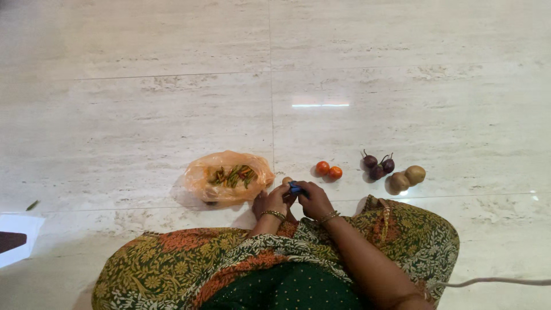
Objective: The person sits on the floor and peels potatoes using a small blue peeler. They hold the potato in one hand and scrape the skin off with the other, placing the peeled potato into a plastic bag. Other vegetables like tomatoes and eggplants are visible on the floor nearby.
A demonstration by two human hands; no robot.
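I sit on a pale stone floor in a patterned green and orange garment. My left hand (274,200) and my right hand (313,200) meet just in front of my knees. Between them sit a small blue tool (295,188) and a small brownish round thing (286,181); which hand holds which is hard to tell. Both hands have their fingers closed. Each wrist wears a gold bangle.
An orange plastic bag (198,175) with several green and red chillies lies left of my hands. Two tomatoes (328,169), three dark beetroots (378,165) and two brown potatoes (407,178) lie to the right. White paper (20,227) lies at the left edge.
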